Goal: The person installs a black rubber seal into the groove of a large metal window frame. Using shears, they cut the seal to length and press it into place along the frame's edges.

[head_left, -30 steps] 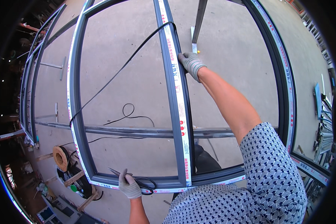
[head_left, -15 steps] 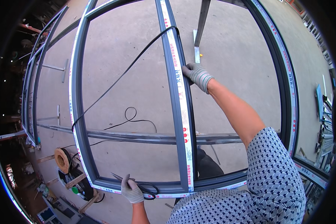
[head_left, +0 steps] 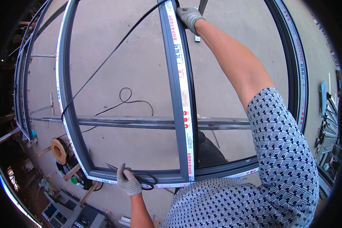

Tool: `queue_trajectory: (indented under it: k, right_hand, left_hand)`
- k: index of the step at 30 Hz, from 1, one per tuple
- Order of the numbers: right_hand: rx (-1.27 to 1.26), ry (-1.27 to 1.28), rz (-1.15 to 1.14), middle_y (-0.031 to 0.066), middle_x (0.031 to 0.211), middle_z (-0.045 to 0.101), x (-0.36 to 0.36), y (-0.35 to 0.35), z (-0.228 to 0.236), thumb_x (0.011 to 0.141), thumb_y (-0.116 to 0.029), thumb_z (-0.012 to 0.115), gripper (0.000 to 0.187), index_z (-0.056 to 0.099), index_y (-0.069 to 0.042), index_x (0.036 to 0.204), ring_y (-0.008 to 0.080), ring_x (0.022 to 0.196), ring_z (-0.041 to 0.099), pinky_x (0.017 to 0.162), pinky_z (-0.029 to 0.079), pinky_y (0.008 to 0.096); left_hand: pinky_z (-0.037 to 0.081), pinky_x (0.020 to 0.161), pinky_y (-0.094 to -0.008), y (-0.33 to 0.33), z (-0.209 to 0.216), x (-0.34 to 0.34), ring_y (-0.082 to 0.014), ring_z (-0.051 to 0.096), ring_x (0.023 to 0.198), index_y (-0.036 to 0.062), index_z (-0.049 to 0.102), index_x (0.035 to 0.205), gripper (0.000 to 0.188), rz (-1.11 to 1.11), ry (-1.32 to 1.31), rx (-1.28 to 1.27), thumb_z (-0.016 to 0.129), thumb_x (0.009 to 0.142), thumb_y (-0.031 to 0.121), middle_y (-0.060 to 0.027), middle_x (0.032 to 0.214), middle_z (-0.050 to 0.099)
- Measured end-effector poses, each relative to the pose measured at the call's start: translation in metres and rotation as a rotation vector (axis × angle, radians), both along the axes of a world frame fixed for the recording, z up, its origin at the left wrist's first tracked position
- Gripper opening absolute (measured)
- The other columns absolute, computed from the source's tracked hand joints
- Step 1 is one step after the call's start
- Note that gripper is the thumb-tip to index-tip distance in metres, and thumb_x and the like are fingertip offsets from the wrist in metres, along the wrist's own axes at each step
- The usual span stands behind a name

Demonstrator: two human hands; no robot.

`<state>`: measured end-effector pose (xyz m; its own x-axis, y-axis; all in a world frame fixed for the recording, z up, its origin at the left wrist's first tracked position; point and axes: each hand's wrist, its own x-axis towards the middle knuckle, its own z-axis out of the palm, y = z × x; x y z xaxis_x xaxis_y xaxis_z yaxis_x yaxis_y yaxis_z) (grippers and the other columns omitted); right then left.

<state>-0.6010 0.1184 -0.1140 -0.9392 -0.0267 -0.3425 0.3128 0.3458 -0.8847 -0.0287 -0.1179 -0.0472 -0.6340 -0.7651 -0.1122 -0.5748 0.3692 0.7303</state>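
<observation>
My gloved left hand (head_left: pixel 128 181) is closed around scissors (head_left: pixel 111 166) at the frame's near edge; the blades point left and the black handles lie to the right. My right hand (head_left: pixel 190 19), also gloved, reaches far forward to the right side of the middle bar (head_left: pixel 173 79). Its fingers close on a black rubber strip at the bar's edge, though the fingertips are partly hidden. From there the loose strip (head_left: pixel 110 56) slants back to the left bar, hangs over it and trails in a loop on the floor. The large window frame (head_left: pixel 75 125) is dark grey with printed white protective film.
A metal support beam (head_left: pixel 129 121) crosses beneath the frame. Left, a reel (head_left: pixel 59 150) with a cardboard core stands by wooden slats, and more frames (head_left: pixel 22 76) lean beyond. Grey machinery (head_left: pixel 85 220) is at lower left. Metal profiles (head_left: pixel 328 129) are piled at far right.
My right hand has slid farther away along the middle bar, and the strip's bend has moved with it. My left hand still holds the scissors at the near edge. The view has shifted somewhat.
</observation>
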Motion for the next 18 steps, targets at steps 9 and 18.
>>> queue_trajectory:
  k: [9,18]
  right_hand:
    - [-0.175,-0.059,-0.051,0.0125,0.103,0.072,0.062,0.012,-0.004,0.101,-0.040,0.053,0.051,0.058,0.001,0.131,0.0188,0.081,0.070,0.080,0.057,0.0341]
    - [-0.170,-0.234,0.062,0.0098,0.091,0.071,0.217,0.040,-0.004,0.101,-0.037,0.054,0.047,0.065,0.004,0.120,0.0140,0.075,0.064,0.071,0.053,0.0295]
  left_hand:
    - [0.046,0.060,-0.0247,0.003,0.001,-0.004,-0.0087,0.051,0.064,0.0008,0.066,0.117,0.028,0.051,-0.011,0.044,0.047,0.097,0.006,-0.0064,0.084,0.062]
    - [0.047,0.062,-0.0254,0.001,-0.001,-0.004,-0.0101,0.052,0.067,0.0009,0.065,0.118,0.028,0.013,0.000,0.040,0.047,0.097,0.007,-0.0071,0.084,0.062]
